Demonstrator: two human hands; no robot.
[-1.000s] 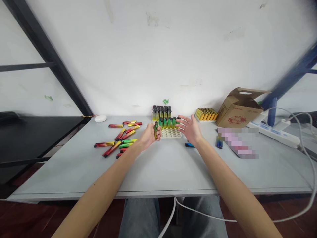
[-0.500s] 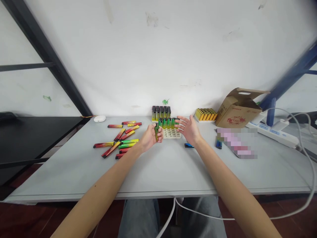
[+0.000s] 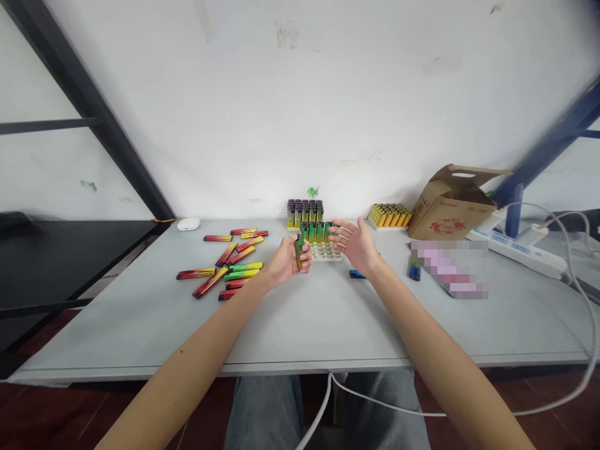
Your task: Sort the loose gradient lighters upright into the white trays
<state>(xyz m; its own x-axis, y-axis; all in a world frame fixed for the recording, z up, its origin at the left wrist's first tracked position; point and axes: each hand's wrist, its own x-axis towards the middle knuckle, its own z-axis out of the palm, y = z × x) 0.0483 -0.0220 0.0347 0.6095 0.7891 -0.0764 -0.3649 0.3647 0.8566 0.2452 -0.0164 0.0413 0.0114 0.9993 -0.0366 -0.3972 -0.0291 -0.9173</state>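
Observation:
My left hand (image 3: 288,257) is closed around a green-and-yellow lighter (image 3: 299,251), held upright just left of a pale holed tray (image 3: 328,255). Along the tray's back stand several green-and-yellow lighters (image 3: 319,232) in a row, partly covered by my hands. My right hand (image 3: 357,245) is open, its fingers spread at the tray's right side, and nothing is in it. Below that hand a blue lighter (image 3: 357,274) lies on the table, partly hidden by the wrist. Behind the tray stands a block of dark-topped lighters (image 3: 305,214).
Scattered red-and-yellow lighters (image 3: 210,282) and green ones (image 3: 246,267) lie at left. A tray of orange lighters (image 3: 390,215), a cardboard box (image 3: 447,212), a blue lighter (image 3: 414,269) and a power strip (image 3: 520,249) are at right. A white case (image 3: 189,224) sits back left.
My left hand has shifted slightly right with the lighter in it. My right hand stays almost in place, fingers still spread.

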